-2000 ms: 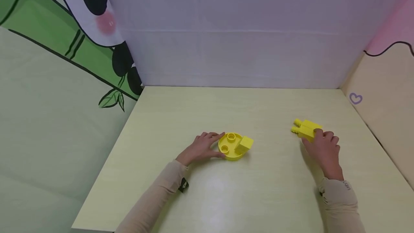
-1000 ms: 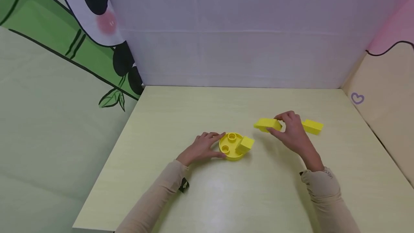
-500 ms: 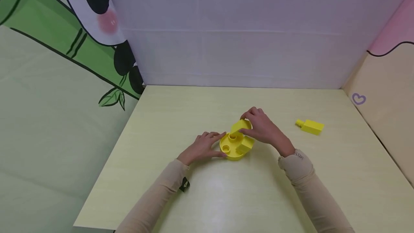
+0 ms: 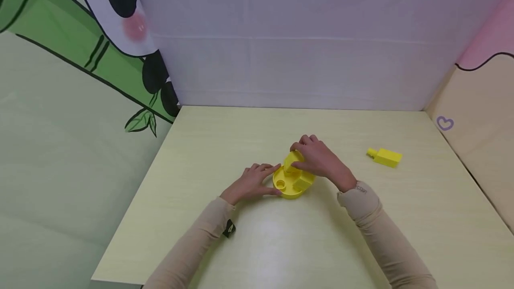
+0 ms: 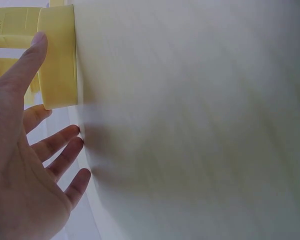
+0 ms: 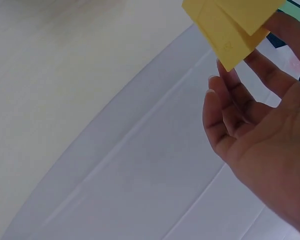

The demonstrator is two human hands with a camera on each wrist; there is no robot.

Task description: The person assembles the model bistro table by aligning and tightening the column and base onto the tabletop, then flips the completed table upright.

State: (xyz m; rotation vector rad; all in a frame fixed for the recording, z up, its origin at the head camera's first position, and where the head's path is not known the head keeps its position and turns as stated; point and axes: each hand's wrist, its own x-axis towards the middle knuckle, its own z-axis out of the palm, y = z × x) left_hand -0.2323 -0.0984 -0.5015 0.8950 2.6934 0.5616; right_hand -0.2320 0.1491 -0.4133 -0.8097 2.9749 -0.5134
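Observation:
A round yellow base [image 4: 290,194] lies on the table, one block [image 4: 304,182] with an angled top standing at its right side. My left hand [image 4: 250,183] pinches the base's left rim between thumb and index finger; in the left wrist view its other fingers [image 5: 65,155] are apart from the base. My right hand [image 4: 321,159] holds a second yellow block [image 4: 292,162] upright over the base's far stud, which is hidden. Whether that block is fully seated I cannot tell. The near-left stud [image 4: 280,184] shows bare.
Another yellow block [image 4: 387,158] with a round peg lies on the table to the right. Behind the table [image 4: 225,137] stands a pale purple backdrop [image 4: 297,57]; printed side walls rise left and right.
My right hand has lifted one of two yellow blocks from the right, carried it left and brought it down upright onto the base. My left hand has stayed at the base.

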